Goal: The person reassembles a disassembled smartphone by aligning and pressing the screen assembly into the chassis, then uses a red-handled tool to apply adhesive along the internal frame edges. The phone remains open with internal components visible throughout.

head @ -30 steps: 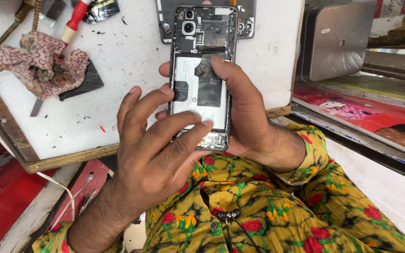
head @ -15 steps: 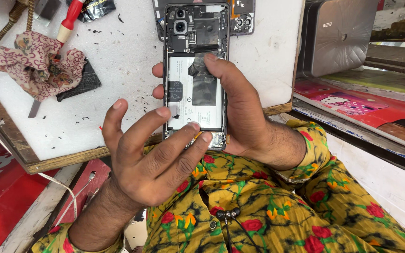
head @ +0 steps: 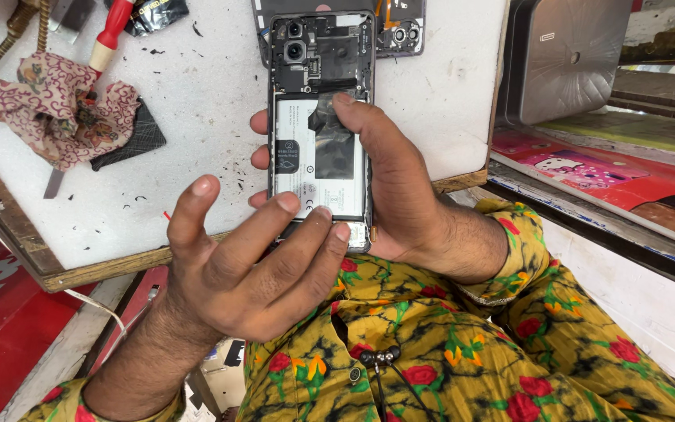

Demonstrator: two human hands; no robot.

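Opened phone (head: 320, 125), back off | right hand (head: 400, 195) cradled it, thumb steadying the battery (head: 306, 168) | left hand (head: 255, 266) open, fingertips (head: 323, 212) on lower edge | patterned cloth (head: 56, 117) left, on counter (head: 197, 101)

White workbench top (head: 197, 117), wood-edged along the near rim, scuffed and speckled with black crumbs. Well to the left of the left hand's fingers (head: 197, 203): crumpled floral cloth (head: 56, 109), draped partly over a dark flat square piece (head: 136, 139). Above the cloth, at the far edge: red-handled screwdriver (head: 109, 31), beside a crinkled black foil pouch (head: 150, 12). Beyond the right hand's fingertips (head: 345, 101), at the far edge: dark phone back cover (head: 400, 31) with camera holes, lying flat.
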